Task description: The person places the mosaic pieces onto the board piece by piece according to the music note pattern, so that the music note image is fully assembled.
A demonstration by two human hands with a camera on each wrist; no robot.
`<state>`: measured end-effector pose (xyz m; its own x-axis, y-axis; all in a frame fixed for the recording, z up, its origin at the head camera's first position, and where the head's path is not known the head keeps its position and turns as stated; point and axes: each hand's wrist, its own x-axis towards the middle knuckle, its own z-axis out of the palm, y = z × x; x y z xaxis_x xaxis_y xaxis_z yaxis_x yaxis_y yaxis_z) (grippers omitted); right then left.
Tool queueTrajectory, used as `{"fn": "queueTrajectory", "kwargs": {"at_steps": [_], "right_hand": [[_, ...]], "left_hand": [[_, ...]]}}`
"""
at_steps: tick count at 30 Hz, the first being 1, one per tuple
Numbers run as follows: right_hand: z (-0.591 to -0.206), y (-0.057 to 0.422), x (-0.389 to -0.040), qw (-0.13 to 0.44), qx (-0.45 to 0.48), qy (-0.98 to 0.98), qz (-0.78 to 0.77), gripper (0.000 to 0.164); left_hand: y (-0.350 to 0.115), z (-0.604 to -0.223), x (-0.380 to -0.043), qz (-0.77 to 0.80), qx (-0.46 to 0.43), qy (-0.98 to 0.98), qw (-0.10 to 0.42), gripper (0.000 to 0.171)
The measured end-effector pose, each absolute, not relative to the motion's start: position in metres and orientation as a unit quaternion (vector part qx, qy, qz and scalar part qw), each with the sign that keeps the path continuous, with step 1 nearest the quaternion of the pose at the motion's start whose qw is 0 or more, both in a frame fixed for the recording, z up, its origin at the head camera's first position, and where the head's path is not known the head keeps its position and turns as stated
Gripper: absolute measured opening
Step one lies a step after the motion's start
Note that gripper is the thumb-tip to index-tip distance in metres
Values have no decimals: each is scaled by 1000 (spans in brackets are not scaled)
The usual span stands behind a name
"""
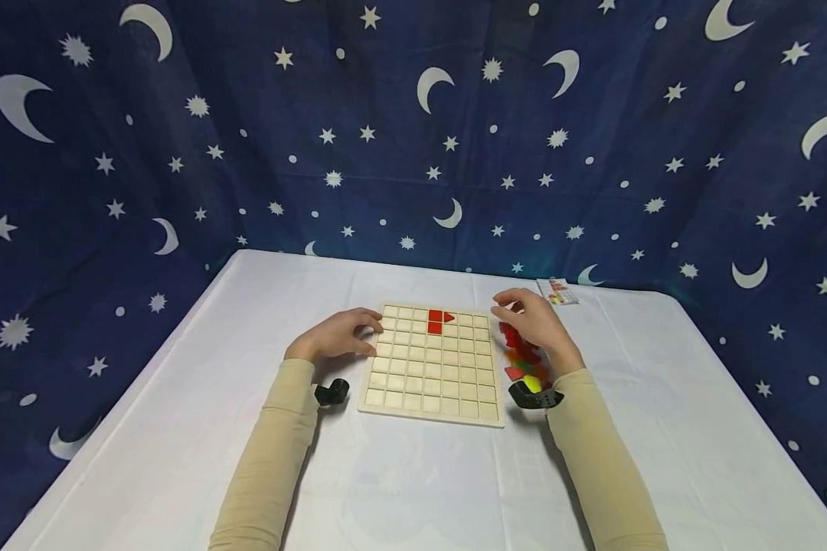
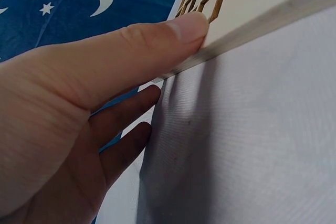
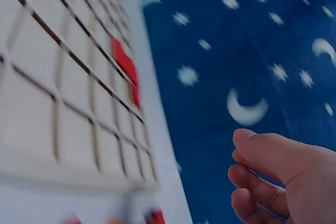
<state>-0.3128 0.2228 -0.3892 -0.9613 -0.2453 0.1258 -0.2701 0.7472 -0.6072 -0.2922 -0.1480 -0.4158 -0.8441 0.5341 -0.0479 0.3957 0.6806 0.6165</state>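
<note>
A pale wooden grid board point(image 1: 430, 375) lies flat on the white table. Near its far edge, two red square tiles point(image 1: 435, 327) sit one beyond the other in the cells, with a red triangle tile point(image 1: 449, 317) to the right of the farther one. My left hand point(image 1: 338, 334) is at the board's left side; in the left wrist view its straight thumb point(image 2: 157, 35) touches the rim. Off the board's far right corner hovers my right hand point(image 1: 534, 317), fingers loosely bent. Nothing shows between the thumb and fingers of that hand point(image 3: 278, 174) in the right wrist view.
Loose red, orange, green and yellow pieces point(image 1: 524, 356) lie in a pile right of the board, partly under my right forearm. A small printed card point(image 1: 558, 291) rests at the back right. Behind the table point(image 1: 303, 279) hangs a dark blue star-and-moon cloth point(image 1: 386, 199).
</note>
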Motion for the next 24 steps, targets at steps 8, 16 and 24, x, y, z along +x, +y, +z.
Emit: {"fn": "queueTrajectory", "kwargs": {"at_steps": [8,16,24], "right_hand": [[-394,271,-305,33,40,-934,355,43],[-404,283,-306,33,9,-934,357,43],[-418,277,-307,-16,-42,-949,311,46]], "left_hand": [[-149,-419,-294,309,255,910,110,41],[-149,-414,-290,310,261,908,105,41],[-148,-415,-290,314,255,908,112,41]]}}
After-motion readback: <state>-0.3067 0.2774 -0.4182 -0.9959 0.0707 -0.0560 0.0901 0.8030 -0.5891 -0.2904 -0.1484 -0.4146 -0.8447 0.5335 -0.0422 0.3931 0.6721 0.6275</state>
